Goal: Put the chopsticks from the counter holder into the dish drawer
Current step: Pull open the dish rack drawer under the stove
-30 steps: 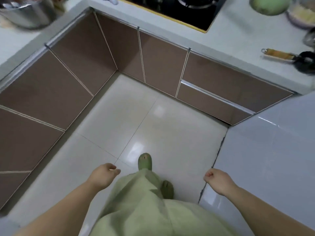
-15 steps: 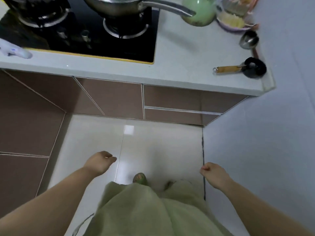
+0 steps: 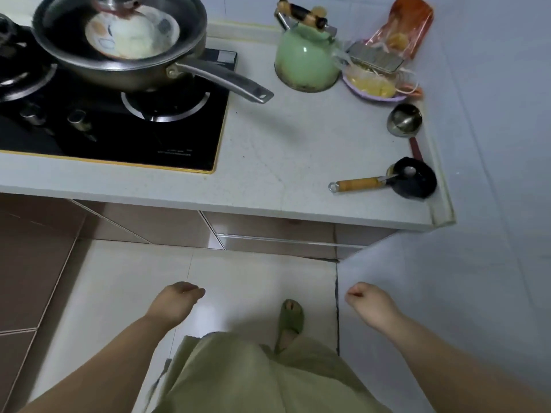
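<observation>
No chopsticks and no chopstick holder show in this view. My left hand [image 3: 176,301] hangs low over the pale floor tiles, fingers loosely curled with nothing in them. My right hand [image 3: 371,302] hangs beside the white wall on the right, fingers curled into a loose fist, also holding nothing. Under the counter's front edge, a brown drawer front [image 3: 268,229] with a metal strip handle below it sits closed, well ahead of both hands.
The white counter [image 3: 283,150] carries a black gas hob [image 3: 119,132] with a steel pan [image 3: 119,40] holding a bowl, a green kettle [image 3: 307,61], a lilac bowl [image 3: 372,87], a steel ladle [image 3: 404,119] and a small black pan [image 3: 413,178]. Brown cabinets run along the left.
The view has swung right and up from the cabinet corner to the hob counter, which is now closer. Both hands stay low at my sides, holding nothing.
</observation>
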